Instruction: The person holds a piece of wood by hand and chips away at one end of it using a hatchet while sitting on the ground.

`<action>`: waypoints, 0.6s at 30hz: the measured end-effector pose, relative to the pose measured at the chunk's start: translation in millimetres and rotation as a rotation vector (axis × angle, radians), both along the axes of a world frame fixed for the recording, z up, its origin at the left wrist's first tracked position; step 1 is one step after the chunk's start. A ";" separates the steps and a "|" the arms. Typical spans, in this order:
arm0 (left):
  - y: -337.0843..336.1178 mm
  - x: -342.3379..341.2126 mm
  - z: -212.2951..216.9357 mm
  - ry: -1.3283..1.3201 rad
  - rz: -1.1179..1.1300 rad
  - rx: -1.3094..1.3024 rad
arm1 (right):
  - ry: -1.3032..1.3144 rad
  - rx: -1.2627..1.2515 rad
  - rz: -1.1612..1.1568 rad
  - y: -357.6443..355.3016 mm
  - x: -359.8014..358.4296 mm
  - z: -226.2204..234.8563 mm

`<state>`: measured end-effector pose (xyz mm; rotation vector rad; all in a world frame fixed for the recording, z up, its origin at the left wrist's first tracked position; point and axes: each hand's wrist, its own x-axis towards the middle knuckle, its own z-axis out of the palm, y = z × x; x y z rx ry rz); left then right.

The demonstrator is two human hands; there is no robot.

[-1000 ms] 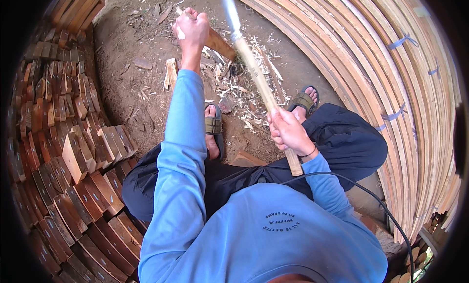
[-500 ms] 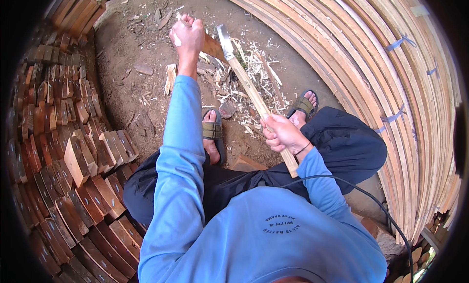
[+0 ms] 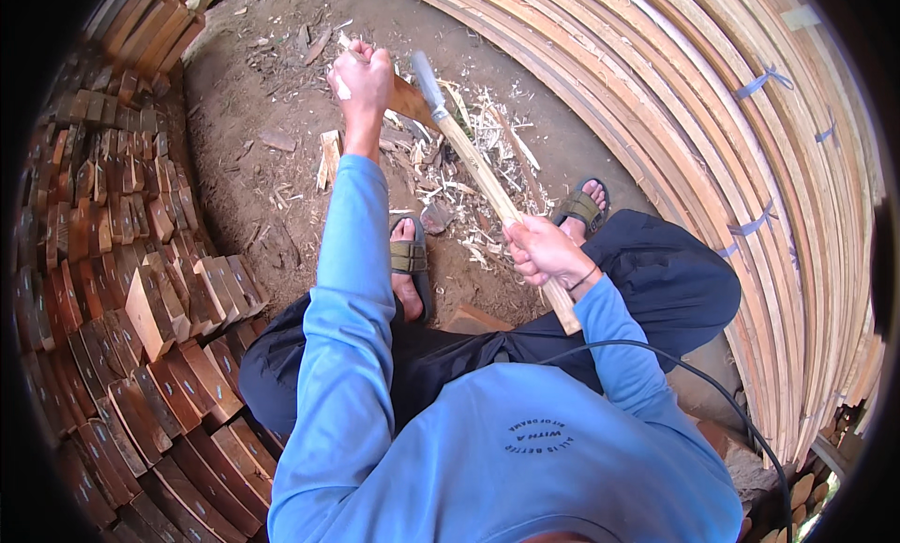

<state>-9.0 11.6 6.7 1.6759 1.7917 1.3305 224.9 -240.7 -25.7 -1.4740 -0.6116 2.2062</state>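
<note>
Brown wood (image 3: 409, 101) slants in the upper middle of the frame, clamped in the left hand (image 3: 362, 82); the right hand (image 3: 546, 250), right of centre, grips a long-handled blade (image 3: 477, 168). For good control, best keep the wood steady and the left hand clear.

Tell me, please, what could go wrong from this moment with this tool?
1. The metal head of the tool, gripped in the right hand, is near the bare left hand, which grips the wood piece; a glancing stroke might hurt its fingers.
2. The sandals leave the toes bare near the wood chips; a missed swing or a flying splinter could perhaps injure them.
</note>
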 end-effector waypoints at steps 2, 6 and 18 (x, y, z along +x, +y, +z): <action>-4.4 5.6 -0.2 -0.019 0.012 0.034 | 0.474 -0.154 -0.230 -2.7 7.7 18.9; -3.9 6.2 0.3 -0.009 0.003 -0.001 | -0.258 0.263 -0.140 -1.8 -12.2 38.4; -3.6 3.2 -5.2 -0.015 0.001 0.030 | 0.142 0.087 -0.234 4.0 1.3 44.6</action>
